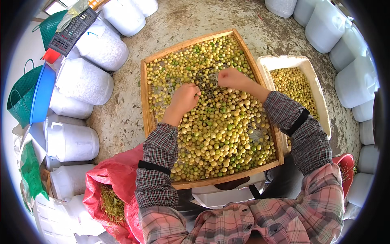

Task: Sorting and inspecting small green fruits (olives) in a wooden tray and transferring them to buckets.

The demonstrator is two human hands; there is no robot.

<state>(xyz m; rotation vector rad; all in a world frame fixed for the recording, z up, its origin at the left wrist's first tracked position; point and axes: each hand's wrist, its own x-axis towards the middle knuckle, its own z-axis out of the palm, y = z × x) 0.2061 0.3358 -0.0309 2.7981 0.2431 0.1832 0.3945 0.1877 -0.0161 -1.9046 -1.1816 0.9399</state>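
Note:
In front of me a wooden-framed wire-mesh sieve [189, 44] bears a heap of small round yellow-green fruits [213, 134], some brighter green. They lie thickest on the near side and thinner towards the far edge. Over the middle of the mesh, my left hand [186, 97] is curled with its knuckles up, fingers low by the fruits. My right hand [231, 78] is likewise curled, farther off and to the right. Bare dark mesh [207, 84] shows between the two hands. Whatever may be inside either set of fingers is hidden.
A white foam box [321, 100] of similar fruits stands right of the sieve. At lower left a red woven sack [122, 164] holds stalks and twigs [112, 204]. White plastic drums [86, 80] line the left, and translucent jerrycans [324, 26] the right, on a stained concrete floor [122, 122].

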